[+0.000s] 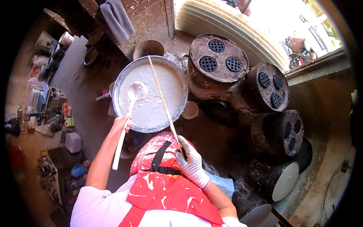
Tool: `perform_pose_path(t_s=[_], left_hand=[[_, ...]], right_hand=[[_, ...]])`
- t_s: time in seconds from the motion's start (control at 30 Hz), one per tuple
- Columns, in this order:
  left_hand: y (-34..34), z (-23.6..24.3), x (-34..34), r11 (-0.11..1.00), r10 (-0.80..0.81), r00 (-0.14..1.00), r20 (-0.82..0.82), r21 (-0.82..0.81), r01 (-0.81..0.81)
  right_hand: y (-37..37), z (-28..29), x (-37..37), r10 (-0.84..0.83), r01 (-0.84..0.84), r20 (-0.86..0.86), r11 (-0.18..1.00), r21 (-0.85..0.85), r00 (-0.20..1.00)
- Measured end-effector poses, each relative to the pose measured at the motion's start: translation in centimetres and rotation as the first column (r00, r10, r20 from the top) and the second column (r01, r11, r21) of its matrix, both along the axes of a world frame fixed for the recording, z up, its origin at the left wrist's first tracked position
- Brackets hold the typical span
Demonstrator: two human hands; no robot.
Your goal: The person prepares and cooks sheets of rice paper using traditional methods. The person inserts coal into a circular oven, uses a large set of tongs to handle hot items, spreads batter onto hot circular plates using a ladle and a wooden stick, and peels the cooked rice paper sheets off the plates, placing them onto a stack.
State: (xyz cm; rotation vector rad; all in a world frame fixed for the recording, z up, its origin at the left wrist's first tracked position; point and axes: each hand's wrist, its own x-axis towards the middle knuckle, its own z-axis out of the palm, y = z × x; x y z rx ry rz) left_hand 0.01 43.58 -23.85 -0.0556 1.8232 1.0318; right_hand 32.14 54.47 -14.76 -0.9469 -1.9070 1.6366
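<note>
A wide, round, grey-rimmed basin (pixel 151 129) full of thick off-white liquid (pixel 148 115) stands just in front of the person's red, white-splashed apron (pixel 162 191). Nearest, the right hand (pixel 193 164), in a white knitted glove (pixel 197 169) with bluish stripes, is closed around the lower end of a long, thin, pale stick (pixel 163 99). The bare left hand (pixel 122 124), at the basin's near left edge, is clamped on the handle of a long white ladle (pixel 133 97), whose bowl sits left of the basin's centre in the liquid (how deep, I cannot tell). The stick slants across to the basin's far edge. Beside the near right edge stands a small, pale, round bucket (pixel 190 110). Along the right stand rusty-brown round drums (pixel 221 56), topped with black perforated discs (pixel 216 45). Farther off, a grey towel (pixel 116 22) hangs.
</note>
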Motion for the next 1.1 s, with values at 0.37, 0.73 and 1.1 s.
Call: perform_pose_path(t_s=[0.37, 0.73, 1.1], left_hand=[[-3.4, -3.4, 2.7, 0.992, 0.117, 0.993, 0.032, 0.033, -0.118], [-4.8, -0.1, 3.8, 0.944, 0.265, 0.919, 0.293, 0.113, -0.309], [0.8, -6.3, 2.8, 0.975, -0.121, 0.972, 0.203, 0.21, 0.077]], right_hand=[[1.2, -4.4, -1.2, 0.018, -0.02, -0.012, 0.988, -0.151, 1.0], [0.8, -4.9, -0.8, 0.109, -0.052, 0.117, 0.91, -0.412, 0.987], [-2.1, -11.1, 5.4, -0.269, 0.297, 0.427, 0.955, 0.001, 0.863]])
